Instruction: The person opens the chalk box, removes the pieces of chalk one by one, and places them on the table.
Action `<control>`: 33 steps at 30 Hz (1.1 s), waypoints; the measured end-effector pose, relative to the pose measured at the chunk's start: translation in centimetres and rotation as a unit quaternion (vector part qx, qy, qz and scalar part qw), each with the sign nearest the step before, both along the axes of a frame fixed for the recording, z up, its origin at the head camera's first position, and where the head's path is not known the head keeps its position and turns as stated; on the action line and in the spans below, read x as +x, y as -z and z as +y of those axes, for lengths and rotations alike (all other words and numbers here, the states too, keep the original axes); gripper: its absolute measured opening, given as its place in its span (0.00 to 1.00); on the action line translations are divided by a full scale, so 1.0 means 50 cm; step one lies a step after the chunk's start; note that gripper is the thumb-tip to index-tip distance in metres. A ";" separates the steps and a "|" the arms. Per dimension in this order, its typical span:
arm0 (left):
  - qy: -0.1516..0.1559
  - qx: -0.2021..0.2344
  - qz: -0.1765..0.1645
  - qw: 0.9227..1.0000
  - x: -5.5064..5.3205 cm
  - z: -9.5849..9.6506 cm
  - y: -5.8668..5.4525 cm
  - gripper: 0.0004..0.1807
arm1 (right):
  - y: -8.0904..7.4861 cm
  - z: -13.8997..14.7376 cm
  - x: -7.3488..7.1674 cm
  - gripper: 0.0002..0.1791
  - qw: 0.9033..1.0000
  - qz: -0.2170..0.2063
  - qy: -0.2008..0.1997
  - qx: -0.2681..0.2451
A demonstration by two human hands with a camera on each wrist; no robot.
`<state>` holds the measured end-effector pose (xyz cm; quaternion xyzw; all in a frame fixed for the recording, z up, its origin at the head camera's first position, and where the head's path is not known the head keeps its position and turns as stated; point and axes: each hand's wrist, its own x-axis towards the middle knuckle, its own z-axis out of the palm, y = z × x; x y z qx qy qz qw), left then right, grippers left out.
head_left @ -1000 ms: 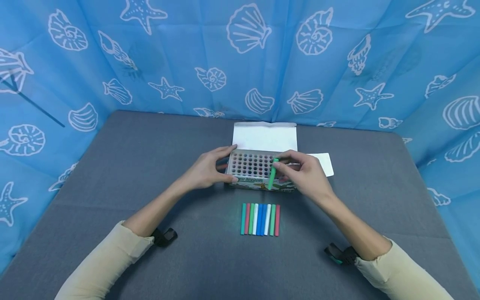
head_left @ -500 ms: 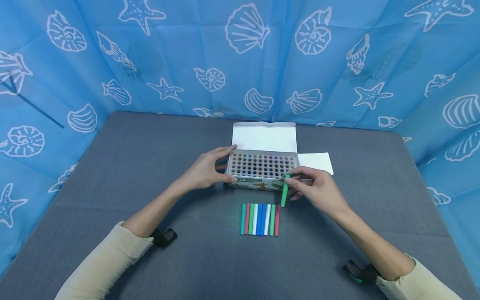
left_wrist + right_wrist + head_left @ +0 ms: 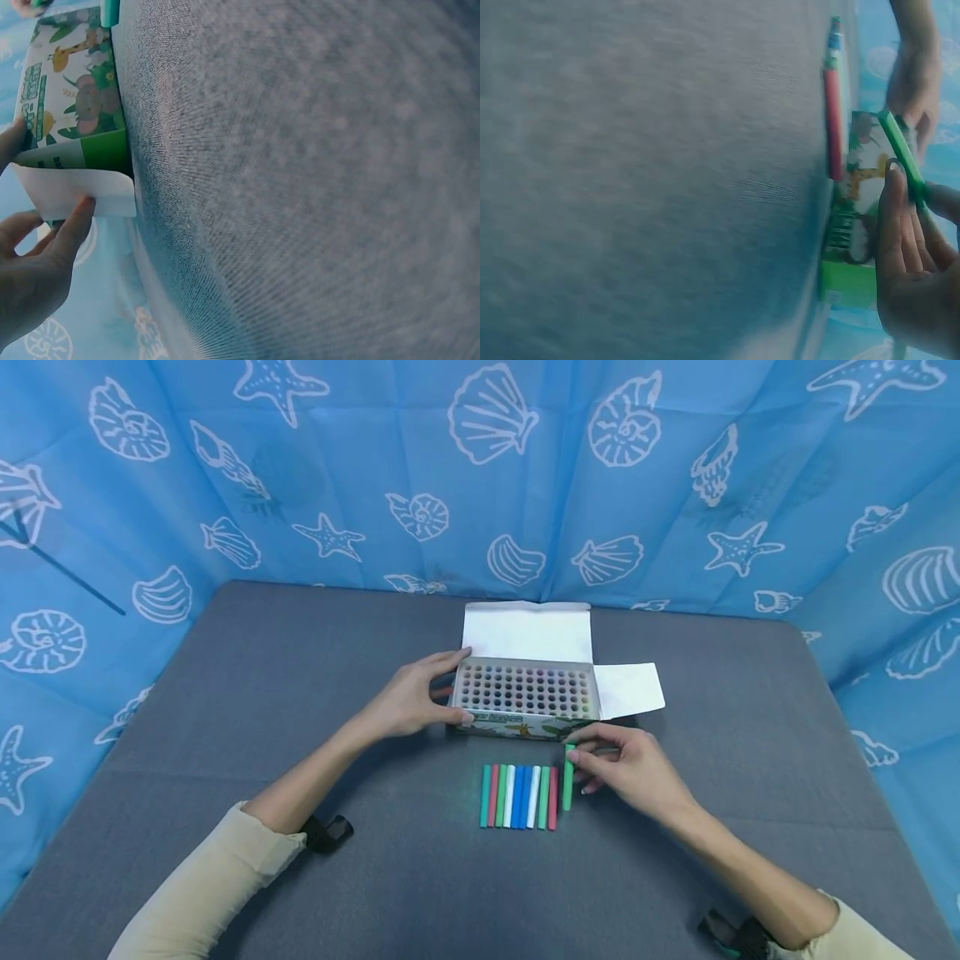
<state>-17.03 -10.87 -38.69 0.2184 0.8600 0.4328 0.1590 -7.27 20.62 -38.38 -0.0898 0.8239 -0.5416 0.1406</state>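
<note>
My right hand (image 3: 637,772) pinches a green chalk stick (image 3: 567,781) between thumb and fingers, its upper end in the fingertips and the rest pointing toward me. The stick is just right of a row of chalk sticks (image 3: 521,797) in green, red, white and blue, lying side by side on the table. Behind the row stands a chalk box (image 3: 525,728), whose top shows a grid of round holes with coloured ends inside. My left hand (image 3: 408,697) grips the box's left end, thumb at the front corner. In the left wrist view, its fingers touch a white end flap (image 3: 79,191).
The box's white lid (image 3: 527,633) is folded back behind it, and a white side flap (image 3: 628,691) sticks out to the right. Grey cloth covers the table (image 3: 337,893). A blue curtain (image 3: 442,443) with shell prints hangs behind it.
My right hand has moved from over the box's right half down toward me, carrying the green chalk stick to the right of the row. The left hand has stayed on the box.
</note>
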 end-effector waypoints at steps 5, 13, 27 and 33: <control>0.002 -0.001 0.003 1.000 -0.001 0.001 0.000 0.51 | 0.021 0.003 0.000 0.15 0.999 -0.042 0.004 0.013; 0.008 -0.009 0.020 1.000 -0.002 0.002 -0.003 0.51 | 0.051 0.003 -0.001 0.15 0.997 -0.070 0.008 0.002; 0.011 -0.012 0.024 1.000 -0.002 0.000 -0.005 0.52 | 0.052 -0.021 0.004 0.10 0.990 0.001 0.039 0.138; 0.011 -0.045 0.053 0.998 -0.002 -0.001 -0.003 0.51 | 0.048 -0.015 0.004 0.10 0.980 0.054 0.024 0.191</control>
